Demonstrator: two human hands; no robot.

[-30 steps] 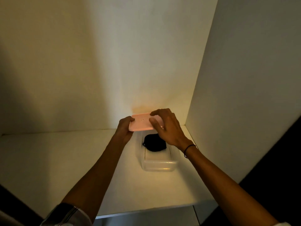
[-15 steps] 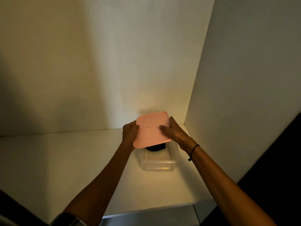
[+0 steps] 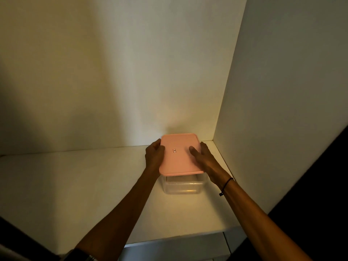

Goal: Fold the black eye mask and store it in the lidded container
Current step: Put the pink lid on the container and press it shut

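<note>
A clear plastic container (image 3: 181, 186) stands on the white shelf (image 3: 75, 185) near its back right corner. A pink lid (image 3: 178, 157) lies flat over the container's top and covers it fully. My left hand (image 3: 154, 155) grips the lid's left edge. My right hand (image 3: 204, 158) holds the right edge, with its thumb lying on the lid's top. The black eye mask is hidden under the lid.
A white back wall (image 3: 131, 72) and a white side panel (image 3: 282, 91) close in the shelf behind and to the right of the container. The shelf's front edge (image 3: 178, 240) runs below my forearms.
The lid came forward from the back wall and came down flat over the container. The black eye mask, seen inside the box before, is now covered.
</note>
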